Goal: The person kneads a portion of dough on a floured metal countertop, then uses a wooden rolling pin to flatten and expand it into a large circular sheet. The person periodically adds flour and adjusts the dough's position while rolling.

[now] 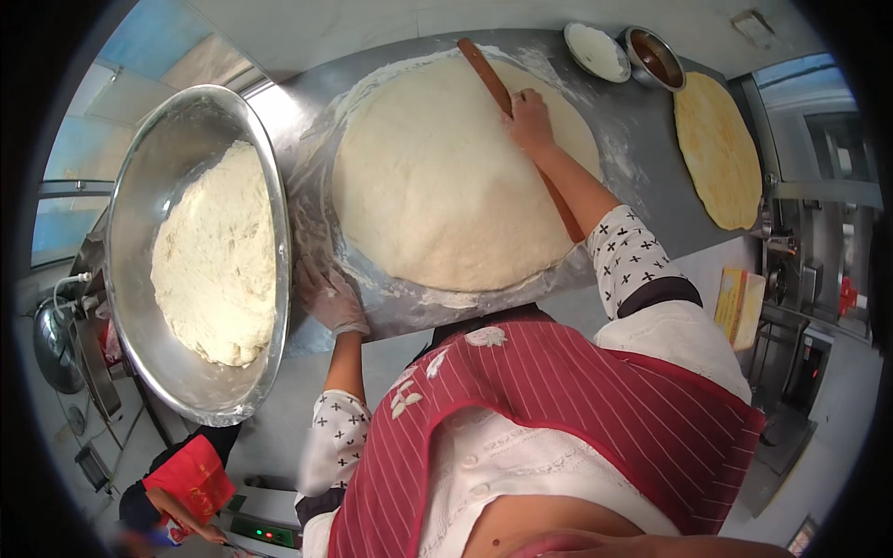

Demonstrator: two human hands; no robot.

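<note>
A wide, thick sheet of dough (pixel 446 167) covers much of the floured metal worktop (pixel 638 202). My right hand (pixel 530 122) grips a long wooden rolling pin (pixel 485 73), which lies slantwise over the right part of the dough. Its near end pokes out below my forearm. On the left, my left hand (pixel 331 298), in a clear plastic glove, rests at the worktop's front edge beside a big steel basin (pixel 199 390). A large lump of rough dough (pixel 216 265) sits inside the basin. The left fingers look apart and hold nothing, though the basin's rim is close to them.
At the back right stand a bowl of white flour (pixel 596 52) and a metal bowl of brown sauce (pixel 654 59). A browned flatbread (pixel 718 150) lies at the right end. Behind, at lower left, a person in a red apron (pixel 192 478) works by a counter with lit controls (pixel 261 532).
</note>
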